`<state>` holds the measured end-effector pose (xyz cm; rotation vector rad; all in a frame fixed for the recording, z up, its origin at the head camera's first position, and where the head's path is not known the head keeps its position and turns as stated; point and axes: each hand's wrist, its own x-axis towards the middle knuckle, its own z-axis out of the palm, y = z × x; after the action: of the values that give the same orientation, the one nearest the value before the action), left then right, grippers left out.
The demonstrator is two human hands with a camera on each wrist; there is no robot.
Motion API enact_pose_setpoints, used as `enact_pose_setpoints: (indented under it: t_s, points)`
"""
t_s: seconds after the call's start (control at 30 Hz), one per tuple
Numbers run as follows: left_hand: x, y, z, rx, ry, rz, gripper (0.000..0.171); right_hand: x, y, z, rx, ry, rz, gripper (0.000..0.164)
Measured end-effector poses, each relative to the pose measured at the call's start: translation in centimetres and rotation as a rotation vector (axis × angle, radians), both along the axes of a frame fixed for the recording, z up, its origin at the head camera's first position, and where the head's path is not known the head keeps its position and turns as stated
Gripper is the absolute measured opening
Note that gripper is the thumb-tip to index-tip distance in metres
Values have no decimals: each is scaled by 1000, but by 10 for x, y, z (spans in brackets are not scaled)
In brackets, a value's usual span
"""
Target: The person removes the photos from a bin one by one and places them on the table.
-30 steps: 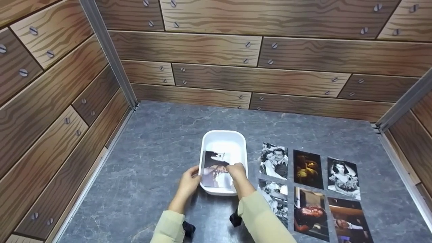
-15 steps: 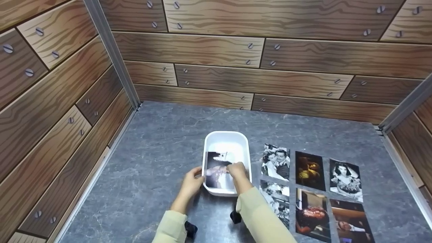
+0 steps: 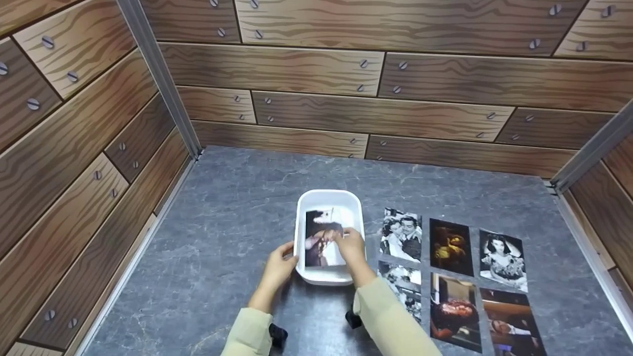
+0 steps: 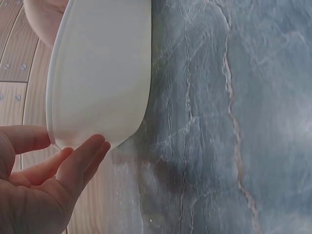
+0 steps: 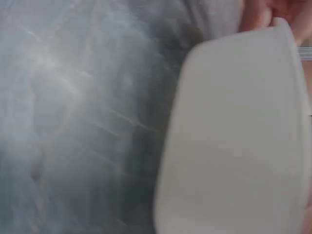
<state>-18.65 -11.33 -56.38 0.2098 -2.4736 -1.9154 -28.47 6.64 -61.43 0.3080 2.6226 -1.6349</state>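
Observation:
A white rectangular tub (image 3: 328, 199) rests on the grey marbled surface, in front of the person. My left hand (image 3: 280, 267) grips its near left corner; in the left wrist view the thumb is at the rim and the fingers lie against the outer wall (image 4: 102, 73). Inside the tub lies a photo print (image 3: 316, 249) with dark and pinkish parts. Reaching over the tub's right side, my right hand (image 3: 352, 247) pinches that photo at its right edge. The right wrist view mostly shows the tub's outside (image 5: 234, 131), so those fingertips are hidden there.
Right of the tub, several photo prints lie in two rows, among them a black-and-white couple (image 3: 401, 235), a dark golden picture (image 3: 451, 247) and a reddish one (image 3: 454, 311). Wood-patterned walls (image 3: 316, 109) with metal corner strips enclose the surface.
The photo in the tub has shifted away from the person, toward the tub's far end, along with my right hand. My left hand stays at the tub's corner.

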Motion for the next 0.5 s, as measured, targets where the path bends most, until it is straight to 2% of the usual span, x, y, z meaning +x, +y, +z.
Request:
enact_pose_setpoints:
  t_s: [0.03,0.13,0.17,0.2,0.23,0.27,0.3,0.37,0.4,0.43,0.5]
  points:
    - [0,0,0,-3,-6,2,43,-10,5,-15,-53,43,-10,33]
    - [1,-1,1,-13,-21,10,43,-26,26,-20,-145,63,-32,41]
    - [1,-1,2,-18,-28,13,44,-12,30,19,-140,45,-47,40]
    - [1,-1,2,-22,-38,16,44,-14,45,27,-149,75,-39,40]
    - [1,0,2,-26,-45,21,44,-11,58,42,-158,76,-41,41]
    - [1,0,3,-31,-53,25,44,-4,72,67,-142,42,-51,45]
    - [1,0,3,-37,-62,32,44,-1,90,79,-135,42,-54,48]
    - [0,1,4,-40,-80,45,44,7,130,101,-130,-9,-82,59]
    - [0,2,4,-42,-84,50,44,10,152,107,-144,-46,-108,68]
    - [0,2,4,-44,-86,55,44,17,171,120,-139,-125,-130,77]
    - [0,2,5,-47,-91,63,44,22,221,116,-137,-177,-188,87]
